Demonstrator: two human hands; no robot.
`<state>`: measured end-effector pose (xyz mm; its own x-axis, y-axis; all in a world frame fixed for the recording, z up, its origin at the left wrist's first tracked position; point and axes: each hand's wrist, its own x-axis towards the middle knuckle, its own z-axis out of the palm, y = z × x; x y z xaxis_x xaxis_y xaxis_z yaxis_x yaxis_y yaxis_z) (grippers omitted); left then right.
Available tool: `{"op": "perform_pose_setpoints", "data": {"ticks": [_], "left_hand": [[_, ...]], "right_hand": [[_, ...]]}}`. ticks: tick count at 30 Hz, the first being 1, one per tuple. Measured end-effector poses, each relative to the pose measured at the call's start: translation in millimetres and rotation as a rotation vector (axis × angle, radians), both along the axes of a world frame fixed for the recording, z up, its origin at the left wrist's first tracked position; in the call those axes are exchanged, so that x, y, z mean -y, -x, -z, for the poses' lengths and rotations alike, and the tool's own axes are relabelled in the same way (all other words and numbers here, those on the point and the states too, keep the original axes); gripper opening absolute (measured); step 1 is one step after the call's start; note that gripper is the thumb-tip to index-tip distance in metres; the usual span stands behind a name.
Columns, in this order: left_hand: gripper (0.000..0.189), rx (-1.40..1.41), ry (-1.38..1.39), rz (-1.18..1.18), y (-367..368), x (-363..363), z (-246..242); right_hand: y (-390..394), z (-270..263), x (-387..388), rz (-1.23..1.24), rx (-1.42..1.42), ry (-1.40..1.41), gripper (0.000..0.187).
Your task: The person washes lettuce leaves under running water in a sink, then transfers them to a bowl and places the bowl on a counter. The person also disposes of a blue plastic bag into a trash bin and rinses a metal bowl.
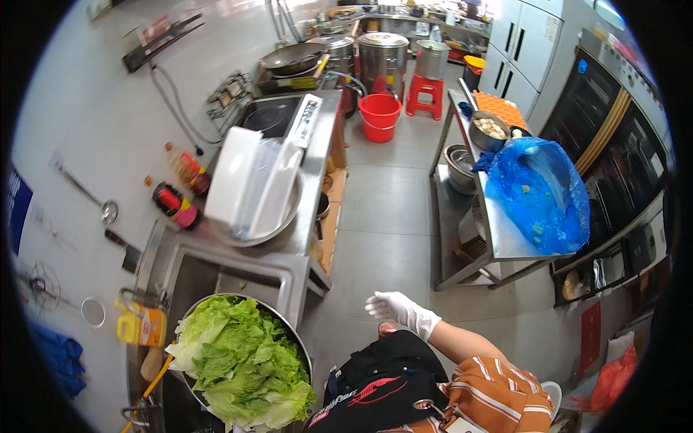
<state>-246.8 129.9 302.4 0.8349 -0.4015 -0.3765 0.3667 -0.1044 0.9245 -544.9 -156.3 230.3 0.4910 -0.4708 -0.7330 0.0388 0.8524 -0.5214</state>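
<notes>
My right hand (403,311), in a white glove, hangs over the tiled floor in front of my dark apron (379,373). Its fingers are extended and hold nothing. My left hand is out of view. To the left, a large metal bowl (299,338) heaped with green lettuce leaves (246,357) rests over the steel sink (289,270). On the counter behind the sink, white foam trays (238,178) and clear plastic lie in a round metal basin (254,241). On the right, a crumpled blue plastic bag (547,200) with a few scraps on it covers part of a steel table (503,238).
A yellow jug (141,325) and two sauce bottles (176,205) stand along the wall. An induction cooker (265,116) sits farther back. A red bucket (380,119) and a red stool (426,97) stand on the floor. The right table bears a pot (489,132) of pale pieces.
</notes>
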Motion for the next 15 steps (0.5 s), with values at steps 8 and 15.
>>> {"op": "perform_pose_setpoints", "data": {"ticks": [8,15], "left_hand": [[0.032,0.049,0.119,0.334,58.0,150.1,3.0],[0.029,0.215,0.2,0.638,84.2,354.2,10.1]], "right_hand": [[112.9,23.2,77.8,0.183,0.013,-0.088,0.04],[133.7,23.8,201.9,0.32,0.101,0.017,0.038]]}}
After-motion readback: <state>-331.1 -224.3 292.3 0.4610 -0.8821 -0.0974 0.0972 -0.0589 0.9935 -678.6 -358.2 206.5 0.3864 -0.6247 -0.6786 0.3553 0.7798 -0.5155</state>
